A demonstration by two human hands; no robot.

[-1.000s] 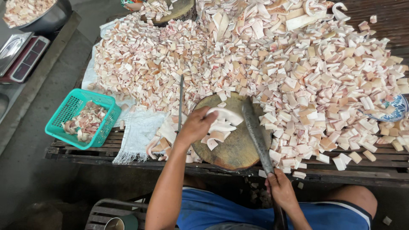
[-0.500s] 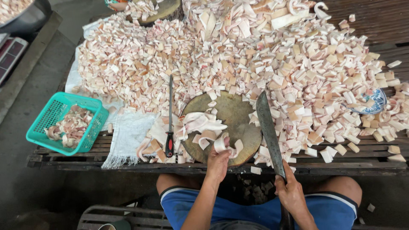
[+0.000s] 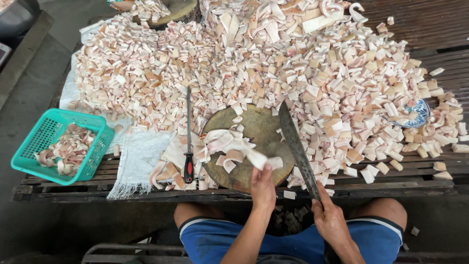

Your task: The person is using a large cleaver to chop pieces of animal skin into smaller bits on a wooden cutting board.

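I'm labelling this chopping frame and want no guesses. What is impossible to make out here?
Head view only:
- Cleaver handle: hidden inside the right hand.
- Left hand fingertips: tucked under the strip it holds.
- Second chopping block: cut off by the top edge.
- Blue dish: mostly buried under cut pieces.

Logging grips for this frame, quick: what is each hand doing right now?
Left hand: closed on a pale strip over the round block.
Right hand: closed on the cleaver.

No packages, labels, signs — none.
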